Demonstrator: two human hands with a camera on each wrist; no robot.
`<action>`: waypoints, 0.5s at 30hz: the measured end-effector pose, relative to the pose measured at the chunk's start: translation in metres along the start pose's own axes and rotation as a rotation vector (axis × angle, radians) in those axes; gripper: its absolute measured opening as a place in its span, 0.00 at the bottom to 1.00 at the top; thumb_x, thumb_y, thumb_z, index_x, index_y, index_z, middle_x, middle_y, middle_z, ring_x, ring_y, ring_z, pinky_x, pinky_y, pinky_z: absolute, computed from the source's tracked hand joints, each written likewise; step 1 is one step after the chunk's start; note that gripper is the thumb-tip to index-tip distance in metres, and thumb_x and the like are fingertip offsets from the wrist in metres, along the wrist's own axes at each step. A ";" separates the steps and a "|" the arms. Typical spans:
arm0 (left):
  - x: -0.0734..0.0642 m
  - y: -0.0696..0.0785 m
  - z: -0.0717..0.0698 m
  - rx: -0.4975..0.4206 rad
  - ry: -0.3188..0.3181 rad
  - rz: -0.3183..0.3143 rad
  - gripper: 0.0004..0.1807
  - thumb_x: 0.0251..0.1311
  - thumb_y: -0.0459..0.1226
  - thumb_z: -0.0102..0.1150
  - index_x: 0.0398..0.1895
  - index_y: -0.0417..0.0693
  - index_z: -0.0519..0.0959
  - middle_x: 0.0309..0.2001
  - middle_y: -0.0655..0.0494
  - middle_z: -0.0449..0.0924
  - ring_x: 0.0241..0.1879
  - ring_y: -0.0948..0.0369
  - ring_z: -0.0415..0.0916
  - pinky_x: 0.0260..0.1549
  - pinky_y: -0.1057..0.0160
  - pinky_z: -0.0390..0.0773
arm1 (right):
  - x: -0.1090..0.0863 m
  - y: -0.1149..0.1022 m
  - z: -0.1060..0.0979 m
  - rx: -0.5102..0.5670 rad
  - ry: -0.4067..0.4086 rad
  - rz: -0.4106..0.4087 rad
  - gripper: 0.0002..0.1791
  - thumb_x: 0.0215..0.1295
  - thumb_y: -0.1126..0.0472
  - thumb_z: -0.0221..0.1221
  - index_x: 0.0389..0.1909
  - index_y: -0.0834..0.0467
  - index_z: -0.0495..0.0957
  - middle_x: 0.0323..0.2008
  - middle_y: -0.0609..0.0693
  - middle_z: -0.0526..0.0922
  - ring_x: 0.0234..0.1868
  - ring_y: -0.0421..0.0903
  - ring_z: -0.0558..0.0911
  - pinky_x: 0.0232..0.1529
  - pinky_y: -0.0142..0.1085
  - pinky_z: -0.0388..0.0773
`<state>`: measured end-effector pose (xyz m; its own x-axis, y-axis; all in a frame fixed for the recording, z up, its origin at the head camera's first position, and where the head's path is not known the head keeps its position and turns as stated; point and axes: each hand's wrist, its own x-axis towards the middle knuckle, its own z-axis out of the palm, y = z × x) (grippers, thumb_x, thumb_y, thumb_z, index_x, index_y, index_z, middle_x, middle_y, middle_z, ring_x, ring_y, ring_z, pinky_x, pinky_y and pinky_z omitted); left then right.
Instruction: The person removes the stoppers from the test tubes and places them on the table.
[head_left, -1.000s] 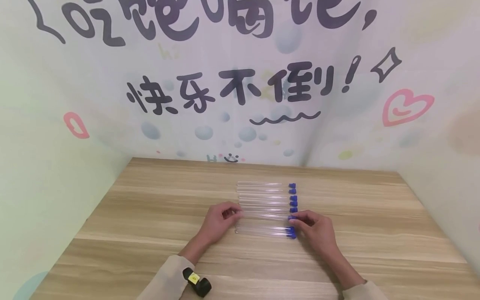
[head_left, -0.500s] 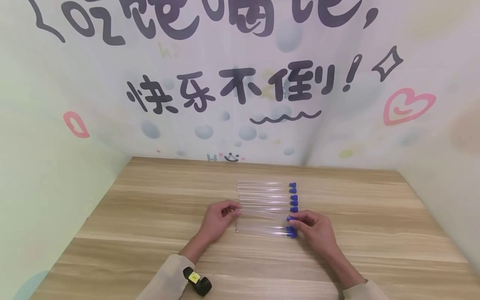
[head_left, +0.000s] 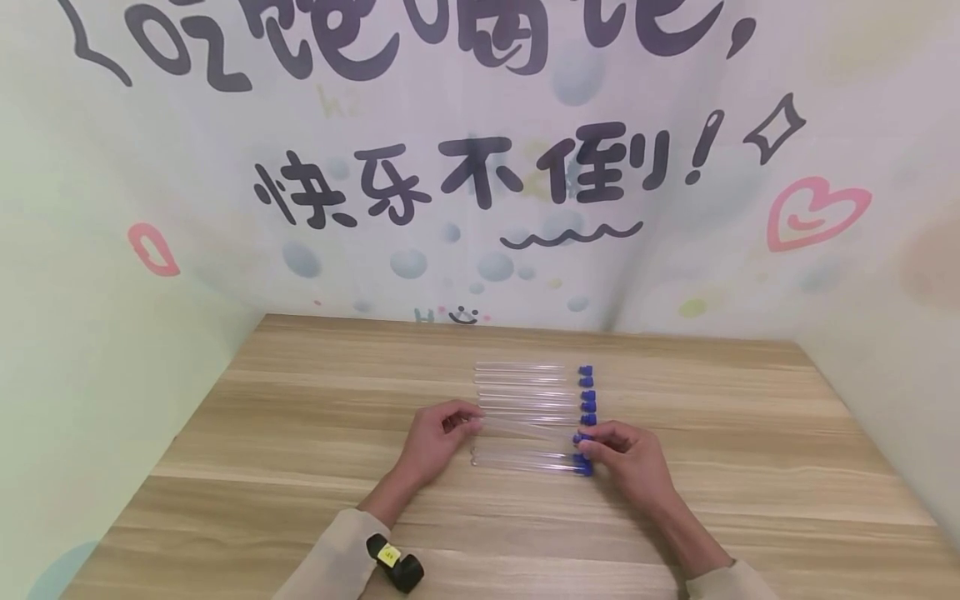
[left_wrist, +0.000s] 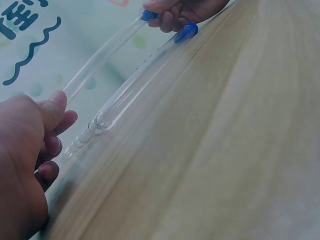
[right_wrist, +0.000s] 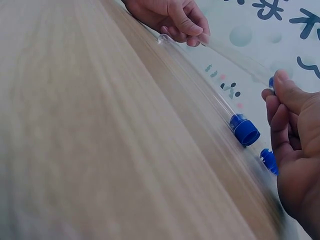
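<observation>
My left hand pinches the rounded end of a clear test tube between thumb and fingers. At the tube's other end, my right hand pinches a blue cap; how far the cap sits on the tube is hidden by the fingers. The held tube is raised above the table, slightly slanted. Nearer the body lie test tubes with blue caps on their ends. Beyond the hands several tubes lie side by side, with loose blue caps in a column at their right ends.
The wood-grain table extends around the tubes on all sides. A white printed cloth with dark lettering stands behind it, and pale walls close in both sides. A black strap device with a yellow label sits on the left wrist.
The held tube has gone from nearly level across to a slight slant, its capped end a little nearer the body. Both hands otherwise stay almost in place, and the lying tubes have not moved.
</observation>
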<state>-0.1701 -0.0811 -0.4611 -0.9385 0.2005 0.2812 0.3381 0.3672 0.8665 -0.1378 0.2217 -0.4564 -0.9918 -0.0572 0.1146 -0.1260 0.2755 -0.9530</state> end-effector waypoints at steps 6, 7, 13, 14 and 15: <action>0.000 0.000 0.000 -0.001 -0.004 -0.002 0.07 0.59 0.41 0.64 0.39 0.54 0.85 0.29 0.67 0.77 0.29 0.63 0.69 0.28 0.67 0.70 | 0.000 0.002 -0.001 0.020 -0.012 0.025 0.14 0.55 0.58 0.69 0.38 0.62 0.83 0.37 0.51 0.86 0.39 0.43 0.82 0.36 0.31 0.76; 0.000 -0.001 0.000 -0.002 -0.005 -0.002 0.07 0.59 0.41 0.64 0.39 0.54 0.85 0.29 0.67 0.77 0.29 0.63 0.70 0.28 0.67 0.70 | 0.000 0.002 -0.001 0.023 -0.015 0.026 0.14 0.55 0.58 0.69 0.39 0.62 0.83 0.37 0.52 0.86 0.39 0.43 0.82 0.36 0.31 0.76; 0.000 -0.001 0.001 -0.003 -0.004 0.014 0.07 0.58 0.41 0.64 0.39 0.54 0.85 0.29 0.67 0.77 0.28 0.63 0.70 0.28 0.67 0.71 | 0.001 0.001 -0.001 0.036 -0.010 0.071 0.16 0.55 0.56 0.68 0.41 0.63 0.83 0.38 0.53 0.86 0.40 0.44 0.83 0.39 0.31 0.77; 0.000 -0.001 0.001 -0.003 -0.002 0.025 0.07 0.58 0.40 0.65 0.39 0.53 0.85 0.29 0.67 0.78 0.28 0.63 0.70 0.27 0.67 0.71 | 0.001 0.000 -0.001 0.039 -0.003 0.088 0.17 0.55 0.56 0.69 0.41 0.63 0.83 0.38 0.53 0.86 0.40 0.45 0.83 0.39 0.31 0.77; 0.000 -0.001 0.001 -0.004 -0.002 0.037 0.07 0.58 0.40 0.65 0.38 0.52 0.85 0.29 0.67 0.78 0.28 0.64 0.70 0.27 0.67 0.71 | 0.001 0.000 -0.001 0.035 0.006 0.104 0.17 0.55 0.55 0.69 0.41 0.63 0.83 0.38 0.53 0.86 0.40 0.45 0.83 0.40 0.31 0.77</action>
<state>-0.1705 -0.0804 -0.4622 -0.9253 0.2153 0.3123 0.3722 0.3563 0.8571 -0.1392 0.2230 -0.4559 -0.9996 -0.0239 0.0163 -0.0216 0.2458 -0.9691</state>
